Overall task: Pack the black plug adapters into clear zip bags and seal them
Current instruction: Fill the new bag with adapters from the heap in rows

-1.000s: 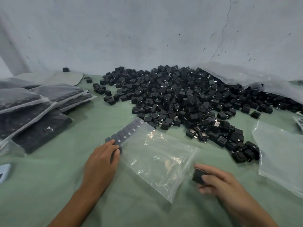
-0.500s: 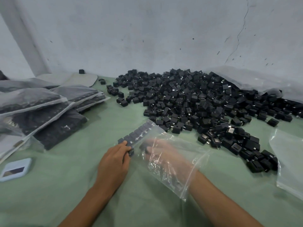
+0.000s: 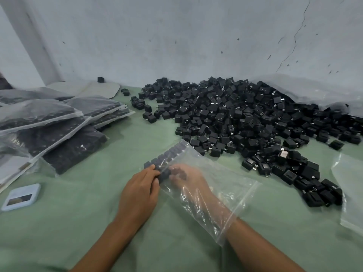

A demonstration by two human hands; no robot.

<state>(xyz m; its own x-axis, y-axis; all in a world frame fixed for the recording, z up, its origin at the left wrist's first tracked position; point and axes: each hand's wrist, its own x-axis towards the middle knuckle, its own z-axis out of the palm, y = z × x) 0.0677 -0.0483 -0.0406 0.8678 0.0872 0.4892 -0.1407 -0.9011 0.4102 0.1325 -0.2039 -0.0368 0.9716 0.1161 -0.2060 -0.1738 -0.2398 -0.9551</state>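
Note:
A clear zip bag [image 3: 220,185] lies on the green table cover, with a row of black plug adapters [image 3: 167,156] lined up along its far left edge. My right hand [image 3: 188,179] is deep inside the bag, seen through the plastic, its fingers curled round a black adapter next to that row. My left hand [image 3: 139,189] rests outside the bag at its left corner, fingertips pressing the bag and the adapters there. A big heap of loose black adapters [image 3: 245,118] covers the table behind and to the right.
Filled zip bags [image 3: 49,122] are stacked at the left. A small pale blue device [image 3: 20,197] lies near the left edge. More clear bags [image 3: 351,193] lie at the right edge. A grey wall stands close behind the heap.
My right hand, which held an adapter outside the bag's mouth a second ago, has gone into the bag up to the row of adapters. The left hand has stayed at the corner.

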